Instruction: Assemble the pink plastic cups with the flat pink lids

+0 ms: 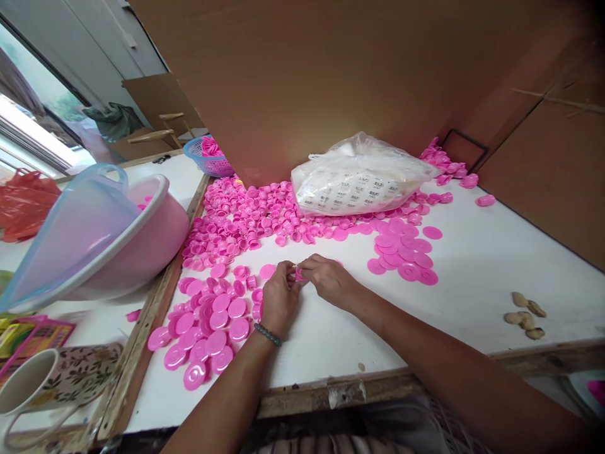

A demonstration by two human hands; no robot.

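Left hand (278, 299) and right hand (331, 279): fingertips both pinch 1 small pink piece (299, 275), over white table (340, 340). From hands: pink discs (409, 272) at 3 o'clock, round pink pieces (216, 343) at 8, pink cups (254, 243) at 11.

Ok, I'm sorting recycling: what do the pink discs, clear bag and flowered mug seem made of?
Pink discs: likely glossy plastic, some catching highlights. Clear bag: probably thin plastic film, wrinkled, shiny. Flowered mug: perhaps glazed ceramic, by its smooth sheen.
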